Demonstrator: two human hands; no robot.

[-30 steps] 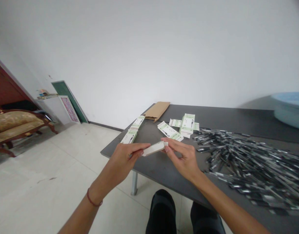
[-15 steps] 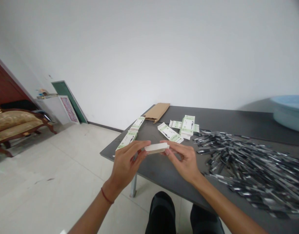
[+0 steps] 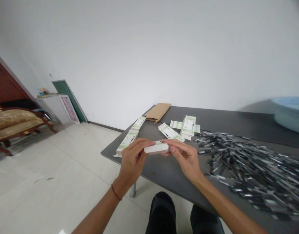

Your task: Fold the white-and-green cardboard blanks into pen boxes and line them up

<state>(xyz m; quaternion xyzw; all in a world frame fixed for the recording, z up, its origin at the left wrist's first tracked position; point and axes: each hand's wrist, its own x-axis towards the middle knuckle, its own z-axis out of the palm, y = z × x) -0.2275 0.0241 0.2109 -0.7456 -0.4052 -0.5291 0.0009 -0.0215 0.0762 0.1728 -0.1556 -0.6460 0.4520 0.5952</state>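
Between my two hands, above the near edge of the dark table, is a small white carton with one narrow end turned toward me. My left hand grips its left side with thumb and fingers. On the other side my right hand pinches the carton near its right corner. Whether anything is inside cannot be seen. Beyond my hands lie several flat white-and-green pen cartons, among them a tilted carton and one resting across another. More cartons line the table's left edge.
A large heap of black-and-clear pens spreads over the table's right side. A brown paper envelope lies at the back left corner, and a light blue basin stands at the far right. A wooden sofa is off to the left.
My left hand has shifted right and its fingers reach further over the carton. The carton's near end now looks flat and smooth, facing me more squarely.
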